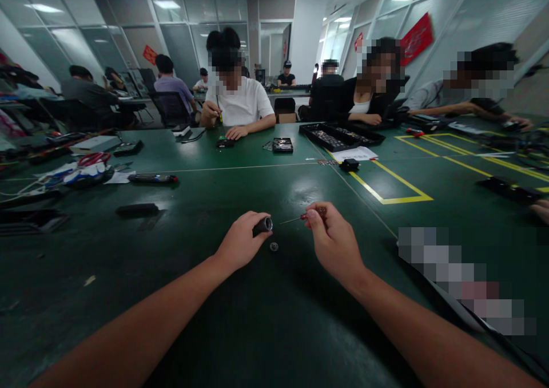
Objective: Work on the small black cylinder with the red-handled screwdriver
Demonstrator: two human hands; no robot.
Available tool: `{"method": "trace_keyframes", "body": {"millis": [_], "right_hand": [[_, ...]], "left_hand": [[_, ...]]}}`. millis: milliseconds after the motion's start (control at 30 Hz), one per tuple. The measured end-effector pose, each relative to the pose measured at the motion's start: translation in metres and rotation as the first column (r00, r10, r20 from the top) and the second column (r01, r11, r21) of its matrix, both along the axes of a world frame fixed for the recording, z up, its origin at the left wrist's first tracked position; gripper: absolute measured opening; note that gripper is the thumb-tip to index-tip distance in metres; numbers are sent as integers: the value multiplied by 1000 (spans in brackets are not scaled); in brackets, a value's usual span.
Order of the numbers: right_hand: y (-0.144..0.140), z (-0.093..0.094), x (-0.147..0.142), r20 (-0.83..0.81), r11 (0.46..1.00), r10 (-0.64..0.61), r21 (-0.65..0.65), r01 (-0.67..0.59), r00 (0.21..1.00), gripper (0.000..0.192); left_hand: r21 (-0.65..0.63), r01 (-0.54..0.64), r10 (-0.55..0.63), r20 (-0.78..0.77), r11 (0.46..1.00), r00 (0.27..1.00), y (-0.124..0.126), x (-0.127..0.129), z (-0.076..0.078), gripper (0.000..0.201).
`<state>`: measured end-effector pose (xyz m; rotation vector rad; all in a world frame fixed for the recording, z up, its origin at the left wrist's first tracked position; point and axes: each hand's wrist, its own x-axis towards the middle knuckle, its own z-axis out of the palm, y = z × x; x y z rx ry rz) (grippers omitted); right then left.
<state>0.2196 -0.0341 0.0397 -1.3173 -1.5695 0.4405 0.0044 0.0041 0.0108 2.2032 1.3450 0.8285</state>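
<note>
My left hand (243,236) is wrapped round a short dark cylinder (263,225), whose open, silver-rimmed end faces right. In my right hand (337,240) is a small screwdriver (305,216) with a reddish handle. Its thin shaft points left at the cylinder's open end, a small gap apart from it. On the green table (257,319), just below the cylinder, lies a small round metallic part (274,246). What is inside the cylinder is too dark to make out.
A black pen-shaped tool (153,178) and a dark block (137,209) lie to the left. Ahead stand a black compartment tray (343,138) and a small black box (349,165). A person in white (240,102) sits opposite. A pixelated flat item (463,285) lies at right.
</note>
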Motion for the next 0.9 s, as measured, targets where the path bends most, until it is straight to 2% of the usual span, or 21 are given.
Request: {"method": "trace_keyframes", "body": {"millis": [100, 200, 367, 500, 600, 767, 900], "right_hand": [[-1, 2, 0, -7, 1000, 2, 0, -2, 1000, 21], [-2, 3, 1, -8, 1000, 2, 2, -2, 1000, 22], [-2, 3, 1, 3, 1000, -3, 5, 3, 1000, 21], [-1, 3, 1, 2, 1000, 5, 5, -5, 1000, 21], [-2, 2, 0, -13, 1000, 8, -1, -8, 1000, 21], [-2, 1, -1, -10, 1000, 11, 2, -11, 1000, 21], [-2, 2, 0, -14, 1000, 17, 5, -16, 1000, 20]], "left_hand": [[23, -4, 4, 19, 1000, 1000, 0, -1, 4, 29], [22, 52, -52, -13, 998, 999, -1, -3, 11, 33], [-57, 221, -228, -227, 974, 947, -10, 0, 18, 39], [-101, 216, -238, -431, 971, 870, -19, 8, 19, 37], [-126, 183, -222, -517, 975, 827, -21, 12, 21, 25], [-135, 137, -187, -514, 981, 837, -23, 13, 28, 17], [-150, 135, -188, -440, 980, 878, -21, 8, 27, 23]]}}
